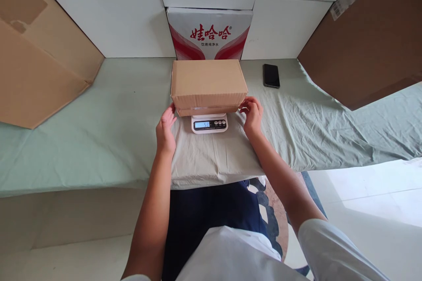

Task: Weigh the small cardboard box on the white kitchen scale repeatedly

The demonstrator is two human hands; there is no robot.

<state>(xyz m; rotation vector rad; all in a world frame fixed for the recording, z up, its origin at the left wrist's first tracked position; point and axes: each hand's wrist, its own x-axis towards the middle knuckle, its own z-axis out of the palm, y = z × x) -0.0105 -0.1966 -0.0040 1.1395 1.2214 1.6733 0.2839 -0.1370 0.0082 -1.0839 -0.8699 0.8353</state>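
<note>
A closed brown cardboard box (pixel 209 78) rests on a small white digital scale (pixel 210 131), covering its platform. The scale's lit display shows digits that look like 53. At the box's near left lower corner, the fingers of my left hand (pixel 165 131) press against its side. My right hand (pixel 252 116) has its bent fingers at the near right lower corner, so the box sits between both hands. Some fingertips are hidden behind the box edges.
A black phone (pixel 271 75) lies to the right on the green cloth (pixel 132 118). Behind stands a white and red printed carton (pixel 210 30) among white panels (pixel 112 22). Large brown cartons flank the table at left (pixel 49 66) and right (pixel 369 44).
</note>
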